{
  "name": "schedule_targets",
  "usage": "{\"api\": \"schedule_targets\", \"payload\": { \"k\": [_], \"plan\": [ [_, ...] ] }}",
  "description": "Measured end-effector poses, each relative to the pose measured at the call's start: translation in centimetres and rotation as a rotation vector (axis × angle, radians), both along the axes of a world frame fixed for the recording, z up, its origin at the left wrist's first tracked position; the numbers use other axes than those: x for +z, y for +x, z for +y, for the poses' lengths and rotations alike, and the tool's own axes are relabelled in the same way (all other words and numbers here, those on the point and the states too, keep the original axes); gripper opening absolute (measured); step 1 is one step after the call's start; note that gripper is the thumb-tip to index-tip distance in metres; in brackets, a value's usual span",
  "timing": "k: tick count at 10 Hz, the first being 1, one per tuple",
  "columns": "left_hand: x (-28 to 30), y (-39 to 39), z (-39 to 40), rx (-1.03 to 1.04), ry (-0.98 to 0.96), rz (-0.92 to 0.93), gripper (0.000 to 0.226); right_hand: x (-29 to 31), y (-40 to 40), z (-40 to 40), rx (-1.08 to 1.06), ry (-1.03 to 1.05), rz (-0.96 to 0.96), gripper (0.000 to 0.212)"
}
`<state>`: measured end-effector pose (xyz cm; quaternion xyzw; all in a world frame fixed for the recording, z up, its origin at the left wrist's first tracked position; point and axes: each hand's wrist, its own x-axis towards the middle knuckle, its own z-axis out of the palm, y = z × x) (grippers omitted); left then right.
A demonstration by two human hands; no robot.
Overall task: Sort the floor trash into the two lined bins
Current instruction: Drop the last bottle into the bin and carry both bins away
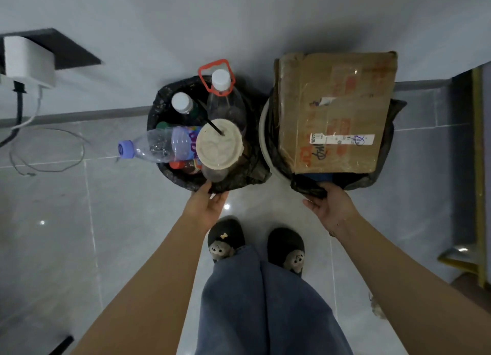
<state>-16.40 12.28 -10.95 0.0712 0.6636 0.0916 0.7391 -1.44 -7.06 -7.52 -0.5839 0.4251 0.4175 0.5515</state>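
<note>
Sorting looks finished: left hand [206, 204] and right hand [328, 204] fingers pinch each bin liner [305, 188] rim; next, shift bins

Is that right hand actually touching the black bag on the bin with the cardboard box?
Touching. The head view shows the right hand with fingers on the near edge of the black liner.

Left black-lined bin [170, 172], crammed with plastic bottles [159, 145] and a lidded cup [220, 143]; right lined bin [265, 142] topped by a taped cardboard box [337, 110].
</note>
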Motion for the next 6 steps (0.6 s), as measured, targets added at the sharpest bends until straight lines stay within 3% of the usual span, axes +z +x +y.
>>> {"api": "schedule_targets", "payload": {
  "k": [1,2,3,4,5,6],
  "plan": [
    [1.0,0.1,0.3,-0.006,-0.033,-0.029,0.035,0.4,0.0,1.1,-0.06,0.11,-0.003,0.012],
    [4.7,-0.7,0.0,-0.312,-0.168,0.047,0.033,2.6,-0.7,2.2,-0.163,0.221,0.019,0.013],
    [10.5,-1.9,-1.6,-0.592,-0.223,0.098,0.023,6.5,-2.2,3.2,-0.123,0.18,0.072,0.014],
    [16.7,-2.6,-2.9,-0.585,0.005,0.109,0.025,12.7,-3.8,3.0,0.085,0.159,0.036,0.046],
    [27.4,-3.6,-5.2,-0.5,0.157,0.095,0.033,24.3,-5.6,0.4,0.341,0.261,-0.089,0.055],
    [36.6,-4.3,-7.9,-0.519,0.21,-0.012,0.031,33.6,-6.6,-2.1,0.502,0.35,-0.198,0.045]
  ]
}}
